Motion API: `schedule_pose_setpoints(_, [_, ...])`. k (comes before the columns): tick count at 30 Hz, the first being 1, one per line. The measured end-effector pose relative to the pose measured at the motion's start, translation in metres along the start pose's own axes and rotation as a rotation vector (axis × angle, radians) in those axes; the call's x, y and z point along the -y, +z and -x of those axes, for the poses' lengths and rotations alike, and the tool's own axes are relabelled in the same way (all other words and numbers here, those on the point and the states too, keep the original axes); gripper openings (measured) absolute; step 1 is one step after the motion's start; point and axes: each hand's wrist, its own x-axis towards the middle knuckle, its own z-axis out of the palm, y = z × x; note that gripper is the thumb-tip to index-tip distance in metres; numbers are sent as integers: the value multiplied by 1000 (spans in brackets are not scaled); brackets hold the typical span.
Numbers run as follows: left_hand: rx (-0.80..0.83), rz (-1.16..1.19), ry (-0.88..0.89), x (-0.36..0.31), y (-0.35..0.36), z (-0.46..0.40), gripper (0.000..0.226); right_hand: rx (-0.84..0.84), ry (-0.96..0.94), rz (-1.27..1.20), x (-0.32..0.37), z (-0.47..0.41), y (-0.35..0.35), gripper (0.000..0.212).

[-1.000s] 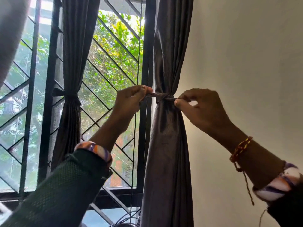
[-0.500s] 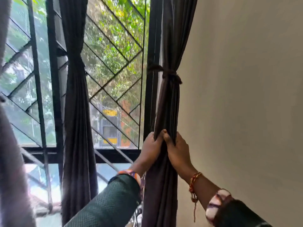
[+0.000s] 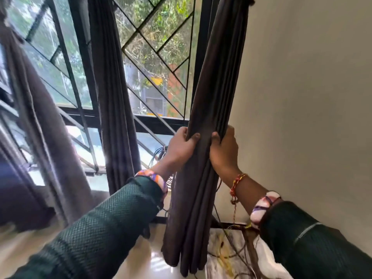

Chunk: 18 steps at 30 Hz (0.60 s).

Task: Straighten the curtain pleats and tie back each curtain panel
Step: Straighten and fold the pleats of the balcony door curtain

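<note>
By the right edge of the window: both hands are on one gathered curtain, close against the wall (image 3: 306,81).
Window (image 3: 153,63): dark frame and diagonal grille, green trees and an orange building outside.
Right curtain panel (image 3: 213,81): dark brown, bunched into long straight pleats, hanging between window frame and wall, its hem just above the floor (image 3: 141,258).
Middle curtain panel (image 3: 114,97): gathered and hanging far left of the hands, untouched.
Left curtain panel (image 3: 38,121): blurred, at the left edge.
Left hand (image 3: 181,148): fingers wrapped round the panel's left side, thumb pressed on the front folds.
Right hand (image 3: 224,152): fingers closed on the panel's right side, level with the left hand, pleats squeezed between the two.
Wires (image 3: 229,256): a loose tangle near the floor, right of the hem.
</note>
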Motion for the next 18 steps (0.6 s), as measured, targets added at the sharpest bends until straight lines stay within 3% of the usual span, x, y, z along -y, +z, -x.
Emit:
schedule_pose_setpoints(3, [-141,-15,-152,11,-21,3,25,-79,133,77,-6,8,10,46])
schedule_pose_setpoints(5, [-156,-6,-211,22,-42,8,6,-100,95,74,-7,18,16,46])
schedule_pose_setpoints(6, [-161,16,-239,26,-52,13,9,-74,55,43,-6,23,18,41])
schedule_pose_setpoints(8, [-182,71,-291,32,-69,23,20,55,40,-66,-2,30,29,26])
schedule_pose_setpoints(10, [-215,117,-332,35,-85,36,22,214,140,-173,5,35,45,14])
schedule_pose_setpoints(14, [-337,199,-394,34,-126,61,21,548,416,-395,33,48,78,34])
schedule_pose_setpoints(18, [-564,226,-363,26,-190,91,22,827,453,-423,79,72,111,47])
